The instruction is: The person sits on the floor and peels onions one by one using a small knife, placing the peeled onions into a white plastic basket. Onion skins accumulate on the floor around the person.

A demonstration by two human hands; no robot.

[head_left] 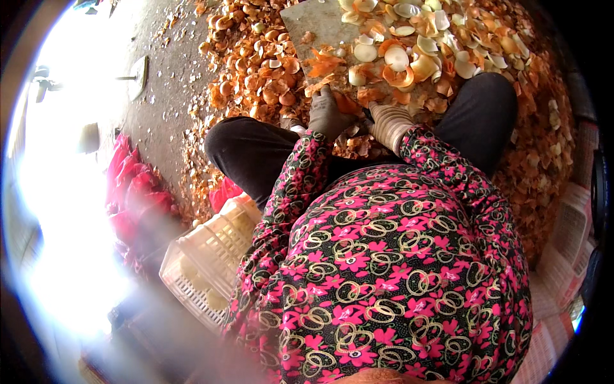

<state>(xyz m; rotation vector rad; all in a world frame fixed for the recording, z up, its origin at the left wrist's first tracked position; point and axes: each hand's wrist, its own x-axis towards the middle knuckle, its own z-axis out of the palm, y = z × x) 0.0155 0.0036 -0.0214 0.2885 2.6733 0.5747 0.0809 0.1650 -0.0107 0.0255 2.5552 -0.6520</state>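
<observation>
My left hand (329,115), in a grey-brown glove, is closed around a brown-skinned onion (346,104) just in front of my lap. Facing it from the right is my right hand (390,123), in a beige ribbed glove, with its fingers curled on a thin dark-handled tool (368,114). The tool's far end cannot be made out between the hands. Beyond them lies a pale flat board (313,29), its right part strewn with orange skins and white cut onion pieces (396,59).
Unpeeled onions (256,70) and loose skins are heaped left of the board. More skins (531,147) pile up at the right. A white plastic basket (208,256) with pale onions stands by my left side, near pink-red bags (137,192). My bent knees flank the work.
</observation>
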